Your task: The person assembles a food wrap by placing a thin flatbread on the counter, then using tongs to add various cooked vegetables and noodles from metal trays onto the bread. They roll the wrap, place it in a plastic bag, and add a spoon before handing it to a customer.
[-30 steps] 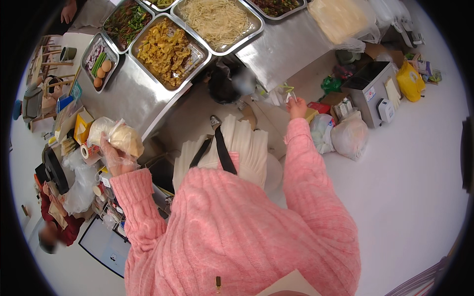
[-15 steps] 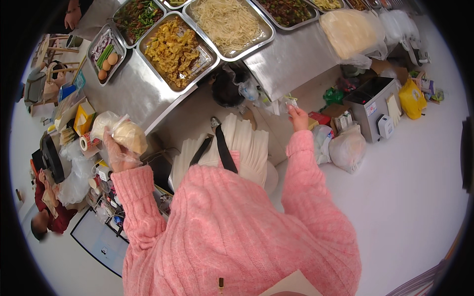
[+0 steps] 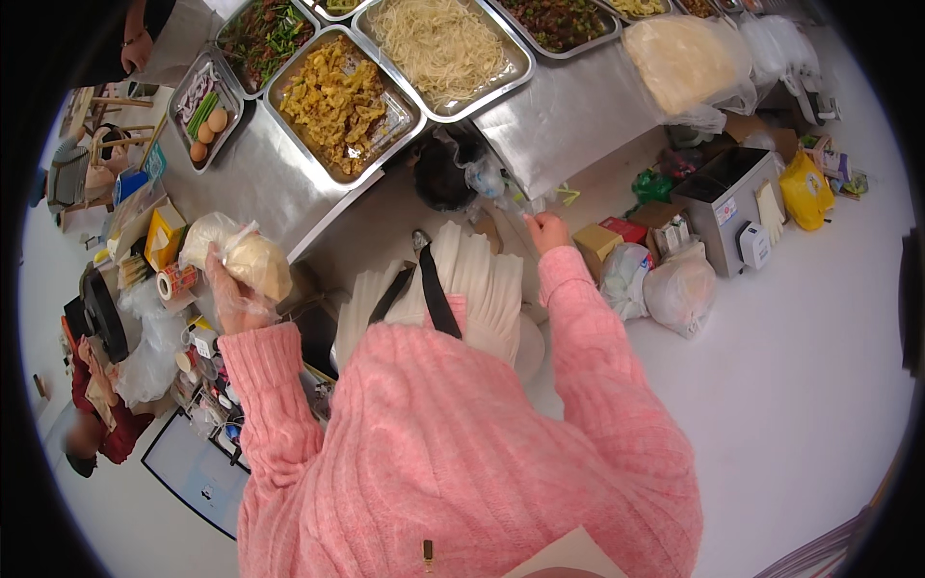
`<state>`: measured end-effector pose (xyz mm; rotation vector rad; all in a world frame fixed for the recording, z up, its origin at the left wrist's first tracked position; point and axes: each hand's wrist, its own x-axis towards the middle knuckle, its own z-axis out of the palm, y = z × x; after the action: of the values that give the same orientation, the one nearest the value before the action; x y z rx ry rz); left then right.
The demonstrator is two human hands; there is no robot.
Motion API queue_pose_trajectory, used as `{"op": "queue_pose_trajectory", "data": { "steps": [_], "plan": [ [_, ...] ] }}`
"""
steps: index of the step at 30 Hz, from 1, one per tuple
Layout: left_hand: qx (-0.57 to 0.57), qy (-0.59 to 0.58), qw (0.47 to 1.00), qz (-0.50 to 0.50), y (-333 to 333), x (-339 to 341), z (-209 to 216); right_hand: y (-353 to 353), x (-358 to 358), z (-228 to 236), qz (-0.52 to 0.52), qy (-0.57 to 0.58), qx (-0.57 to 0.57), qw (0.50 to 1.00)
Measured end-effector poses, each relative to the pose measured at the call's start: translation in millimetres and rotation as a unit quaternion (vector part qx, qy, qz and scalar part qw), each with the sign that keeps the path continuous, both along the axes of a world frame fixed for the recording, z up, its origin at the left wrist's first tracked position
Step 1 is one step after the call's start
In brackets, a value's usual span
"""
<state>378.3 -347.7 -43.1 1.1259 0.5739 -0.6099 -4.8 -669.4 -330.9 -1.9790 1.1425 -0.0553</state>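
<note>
My left hand (image 3: 234, 294) is closed around a clear plastic bag (image 3: 252, 258) with pale, flat, bread-like food inside. It is held at the left, beside the metal counter. My right hand (image 3: 547, 232) is out in front, just below the counter's near edge, its fingers pinched together. Thin clear plastic (image 3: 525, 204) lies at its fingertips, but whether the fingers grip it is hard to make out. A small yellow-green strip (image 3: 568, 196) shows just beyond them.
Metal trays of yellow cooked food (image 3: 337, 101), pale shreds (image 3: 438, 48) and eggs (image 3: 200, 151) line the metal counter (image 3: 260, 193). A bagged stack of flat sheets (image 3: 679, 63) lies at right. Below stand a black bin (image 3: 443, 178), a steel box (image 3: 727, 207) and filled bags (image 3: 677, 289).
My right hand has moved left, toward the gap at the counter's edge. My left hand keeps its hold on the plastic bag and has barely shifted.
</note>
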Motion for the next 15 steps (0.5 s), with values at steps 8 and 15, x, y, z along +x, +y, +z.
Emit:
{"op": "queue_pose_trajectory", "data": {
  "steps": [8, 15],
  "plan": [
    [-0.007, -0.007, 1.0, -0.015, 12, -2, -4, 42, -38, -34, -0.12, 0.195, -0.224, 0.947],
    [-0.013, -0.001, 1.0, 0.002, 4, -12, -15, 10, -39, -107, -0.08, -0.017, -0.155, 0.985]
  ]
}}
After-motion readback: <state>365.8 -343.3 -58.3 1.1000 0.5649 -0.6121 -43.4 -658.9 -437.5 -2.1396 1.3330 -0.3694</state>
